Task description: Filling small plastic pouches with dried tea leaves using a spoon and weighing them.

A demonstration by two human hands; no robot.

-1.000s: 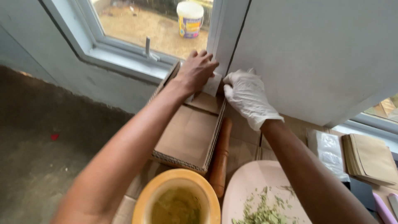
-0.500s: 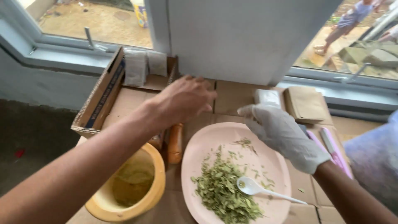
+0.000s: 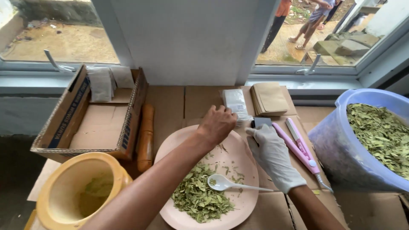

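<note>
Above the far rim of the round pink plate [image 3: 170, 149] of crushed green leaves, my bare left hand [image 3: 217, 124] and white-gloved right hand [image 3: 270, 151] both have fingers clamped on a small white paper sachet [image 3: 235, 102].

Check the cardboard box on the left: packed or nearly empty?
Nearly empty. The cardboard box shows bare bottom; only a few pale sachets lean at its far end.

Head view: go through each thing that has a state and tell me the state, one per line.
Cardboard box: open, pouches at its back.
Yellow mortar: upright, green residue inside.
Pink plate: holds leaves and spoon.
Purple tub: uncovered, full of leaves.
Left hand: bare, closed.
Right hand: gloved.
</note>
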